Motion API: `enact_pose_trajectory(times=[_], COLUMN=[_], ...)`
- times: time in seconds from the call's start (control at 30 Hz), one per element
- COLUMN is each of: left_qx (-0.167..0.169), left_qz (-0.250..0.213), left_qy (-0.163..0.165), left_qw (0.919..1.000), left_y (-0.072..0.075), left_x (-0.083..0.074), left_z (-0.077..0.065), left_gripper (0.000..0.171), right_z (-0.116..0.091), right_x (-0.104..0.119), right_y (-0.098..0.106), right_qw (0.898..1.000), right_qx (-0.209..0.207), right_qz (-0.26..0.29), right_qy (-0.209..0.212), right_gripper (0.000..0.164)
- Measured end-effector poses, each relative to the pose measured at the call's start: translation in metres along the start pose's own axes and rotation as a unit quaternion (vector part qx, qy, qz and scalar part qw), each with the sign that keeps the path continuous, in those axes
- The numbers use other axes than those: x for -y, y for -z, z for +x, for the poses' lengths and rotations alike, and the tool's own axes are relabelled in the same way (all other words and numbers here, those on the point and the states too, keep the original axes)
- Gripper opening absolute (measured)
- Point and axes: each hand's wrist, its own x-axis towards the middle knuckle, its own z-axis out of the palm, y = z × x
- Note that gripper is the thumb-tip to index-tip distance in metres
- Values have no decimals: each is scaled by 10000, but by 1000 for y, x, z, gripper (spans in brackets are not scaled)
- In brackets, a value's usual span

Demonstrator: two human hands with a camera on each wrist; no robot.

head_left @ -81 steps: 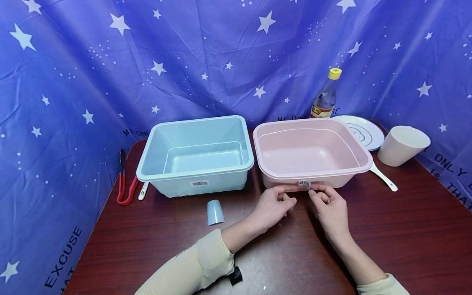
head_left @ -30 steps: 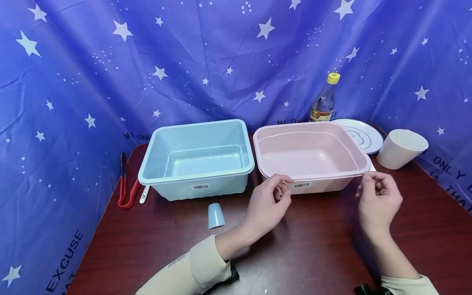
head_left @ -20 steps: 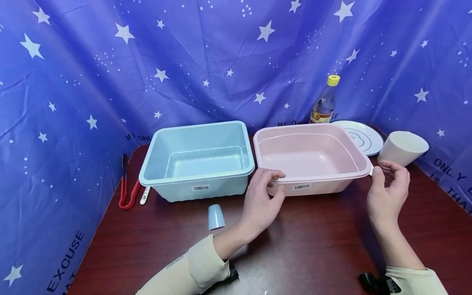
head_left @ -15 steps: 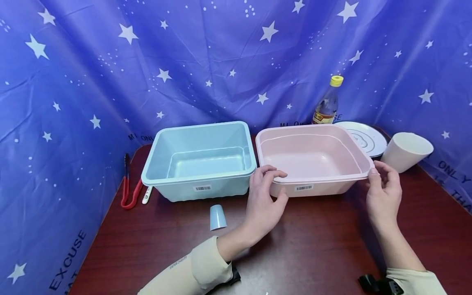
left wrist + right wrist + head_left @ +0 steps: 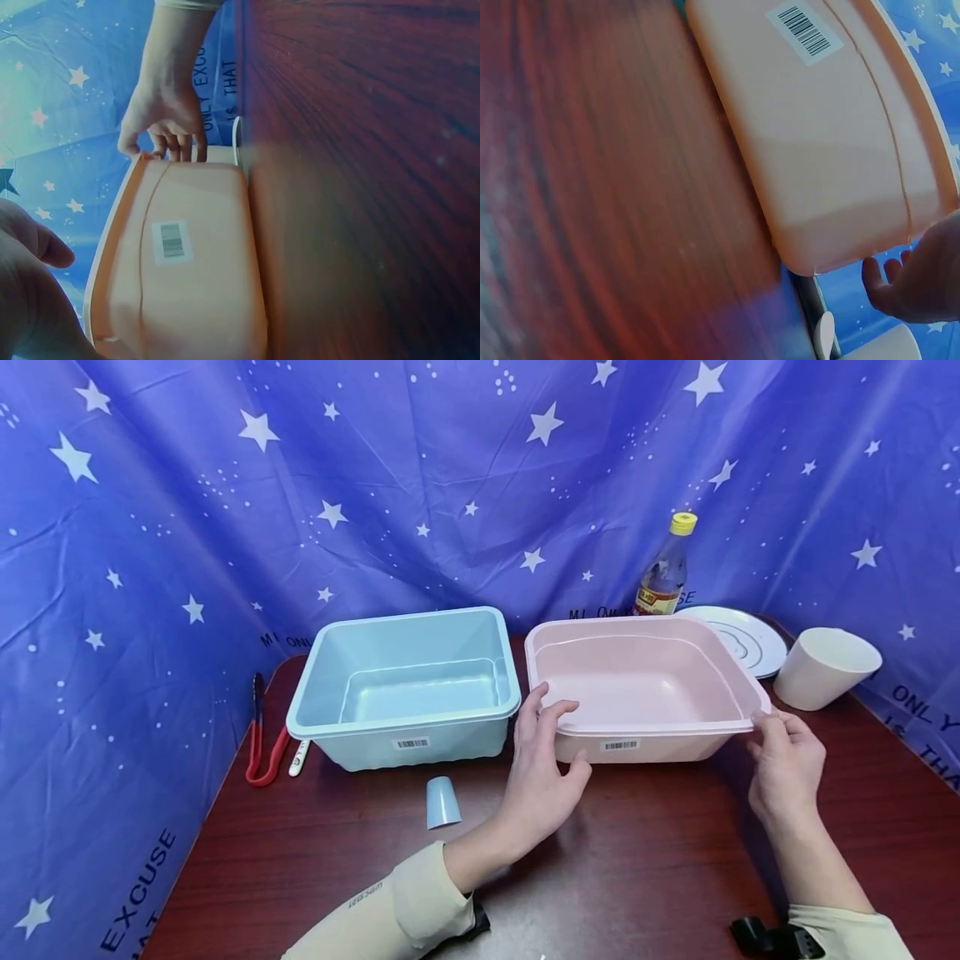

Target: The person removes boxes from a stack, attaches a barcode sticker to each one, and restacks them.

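A pink plastic basin (image 5: 637,747) stands on the table, with a barcode label (image 5: 621,746) flat on its front wall. At its front right corner my right hand (image 5: 787,760) grips the rim, thumb above; in the left wrist view that hand's fingers hang beside the end wall. My left hand (image 5: 540,785) is at the front left corner, fingers spread and bent a little over the rim; contact there is unclear. To the left stands a light blue basin (image 5: 450,747). A small light blue cup (image 5: 442,803) sits upside down in front of it.
Behind the pink basin stands a yellow-capped bottle (image 5: 662,568). A white plate (image 5: 761,639) and a white cup (image 5: 817,672) are at the right. Red-handled tongs (image 5: 258,760) and a white handle (image 5: 298,758) lie left of the blue basin. A starry blue curtain (image 5: 420,468) encloses the table.
Both hands were at the label, which bulged earlier and is flat now. They parted to the two front corners. The right hand took the rim, and the pink basin shifted slightly right.
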Motion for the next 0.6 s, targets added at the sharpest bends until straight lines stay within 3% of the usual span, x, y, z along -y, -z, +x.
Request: enact_pose_trajectory(times=[0.13,0.27,0.33,0.47,0.6], left_qx=[-86,-252,-256,-98,216], left_qz=[-9,-159,-309,-624,-772], left_qy=[-149,-105,73,473,942], left_qw=[9999,9995,9992,9969,9923], left_y=[0,0,-1,-1,-3], left_x=[0,1,2,8,18], left_z=[0,3,5,8,12], left_gripper=[52,52,58,80,96], right_z=[1,4,4,5,4], right_x=[1,0,-1,-4,-6], right_y=[3,8,9,12,16], right_qw=[9986,9977,9978,9929,9862], right_qx=[-134,-140,88,745,1217], right_qz=[498,502,236,-474,-721], right_qy=[109,426,616,803,861], right_gripper=[23,9,6,31,40])
